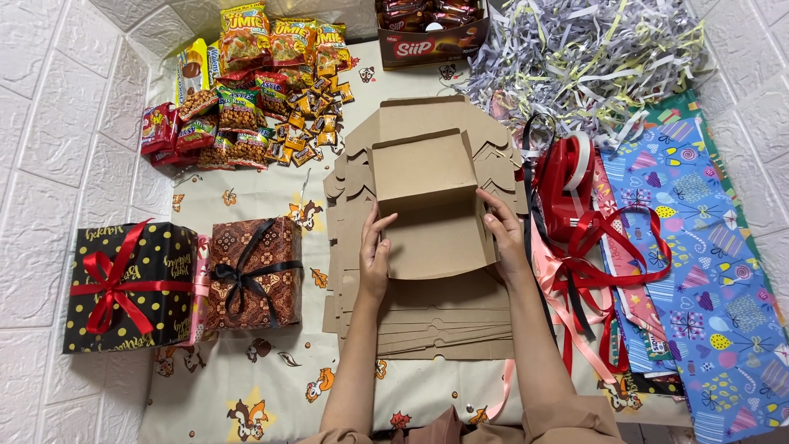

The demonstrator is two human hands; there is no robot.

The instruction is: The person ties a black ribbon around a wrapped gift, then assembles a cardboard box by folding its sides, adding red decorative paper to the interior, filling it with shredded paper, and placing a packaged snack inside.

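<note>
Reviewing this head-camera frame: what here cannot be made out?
- Flat cardboard stack, head view: the half-folded cardboard box and both hands cover most of it, so the number of sheets is unclear.
- Left hand and right hand: their fingers curl behind the box flaps.
- Pink gift: wedged between the black dotted box and the brown patterned box.
- Blue wrapping paper: cut off by the right edge.

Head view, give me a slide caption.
Both hands, left hand and right hand, fold a flat cardboard box beside wrapped gifts.
</note>
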